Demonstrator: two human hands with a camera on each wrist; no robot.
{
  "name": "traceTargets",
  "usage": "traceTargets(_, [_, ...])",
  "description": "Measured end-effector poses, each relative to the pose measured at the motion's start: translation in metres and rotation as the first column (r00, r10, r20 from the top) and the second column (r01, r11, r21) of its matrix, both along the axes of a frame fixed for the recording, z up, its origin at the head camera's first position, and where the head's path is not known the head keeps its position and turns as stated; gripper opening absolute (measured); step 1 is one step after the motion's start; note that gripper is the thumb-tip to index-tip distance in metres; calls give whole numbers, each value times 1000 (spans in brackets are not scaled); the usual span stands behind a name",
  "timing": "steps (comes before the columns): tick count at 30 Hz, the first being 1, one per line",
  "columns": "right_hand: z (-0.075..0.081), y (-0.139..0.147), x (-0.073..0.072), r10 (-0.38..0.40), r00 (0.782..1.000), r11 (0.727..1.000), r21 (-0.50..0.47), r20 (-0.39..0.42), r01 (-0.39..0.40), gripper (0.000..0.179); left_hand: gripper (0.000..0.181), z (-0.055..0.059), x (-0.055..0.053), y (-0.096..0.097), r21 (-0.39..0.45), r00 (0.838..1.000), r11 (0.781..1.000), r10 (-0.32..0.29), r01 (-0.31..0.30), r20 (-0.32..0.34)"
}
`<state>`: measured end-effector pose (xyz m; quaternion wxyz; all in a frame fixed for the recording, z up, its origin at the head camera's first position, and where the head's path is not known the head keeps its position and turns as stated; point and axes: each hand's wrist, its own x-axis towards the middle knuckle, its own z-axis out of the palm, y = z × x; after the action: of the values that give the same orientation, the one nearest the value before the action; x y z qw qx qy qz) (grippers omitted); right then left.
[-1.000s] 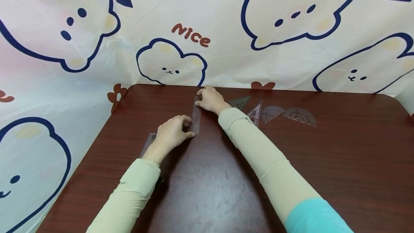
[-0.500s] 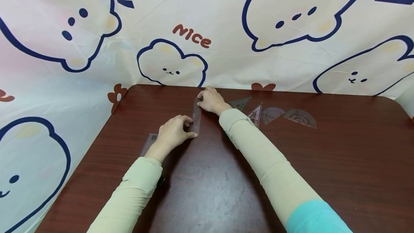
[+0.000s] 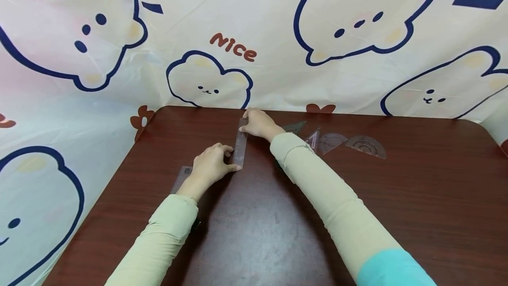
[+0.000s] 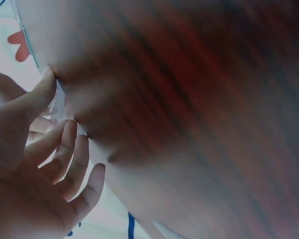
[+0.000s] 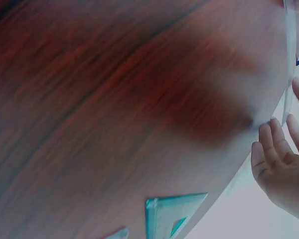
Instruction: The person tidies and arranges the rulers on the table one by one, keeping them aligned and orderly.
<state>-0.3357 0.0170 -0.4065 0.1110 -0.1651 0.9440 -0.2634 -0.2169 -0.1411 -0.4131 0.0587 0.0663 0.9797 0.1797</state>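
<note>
A clear ruler (image 3: 240, 147) lies lengthwise away from me near the back of the table. My left hand (image 3: 210, 162) holds its near end, thumb at the corner and index finger along the left edge. At its far end my right hand (image 3: 259, 123) grips it between thumb and fingers. In the left wrist view the ruler (image 4: 61, 102) shows between thumb and index finger, with the fingertips down at the tabletop. In the right wrist view the ruler (image 5: 290, 55) appears as a thin strip reaching the right hand's fingers (image 5: 269, 144).
Another clear piece (image 3: 181, 178) lies partly hidden behind the left wrist. To the right are a green set square (image 3: 295, 128), a clear set square (image 3: 313, 139) partly behind the right sleeve, and two protractors (image 3: 331, 142). A printed cloth (image 3: 278, 56) hangs behind the brown table (image 3: 428, 180).
The ruler and my left thumb have shifted slightly toward me. The ruler looks lighter now and leans a little more. Both hands keep nearly the same pose.
</note>
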Motion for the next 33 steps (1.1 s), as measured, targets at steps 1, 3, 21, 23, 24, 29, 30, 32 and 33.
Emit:
traceTargets(1, [1,1,1,3,1000,1000,-12,2,-3,50,59,0,0,0,1,1000,1000,-3,3,1])
traceTargets(3, [3,4,2,7,1000,999,-38,8,-7,53,58,1,0,0,2,1000,1000,-8,8,8])
traceTargets(21, [3,14,11,-90,994,988,-130,-55,82,49,58,6,-6,0,207,987,978,-1,-32,160])
traceTargets(23, [3,15,11,-109,993,986,-134,-49,101,49,61,7,-6,1,211,985,977,-5,-33,174])
traceTargets(24, [3,16,11,-118,992,984,-136,-48,110,50,63,8,-5,1,207,985,978,-5,-32,175])
traceTargets(29, [2,16,13,-132,989,980,-158,-66,120,51,62,11,0,-4,150,994,988,7,-24,111])
traceTargets(30, [1,16,14,-127,989,980,-164,-70,114,51,61,12,2,-5,137,996,990,9,-21,91])
traceTargets(32, [-2,14,15,-114,991,980,-172,-77,99,50,58,13,7,-9,114,998,993,13,-20,58])
traceTargets(33, [-3,14,16,-106,991,980,-175,-77,92,50,58,14,9,-10,107,999,994,11,-16,46])
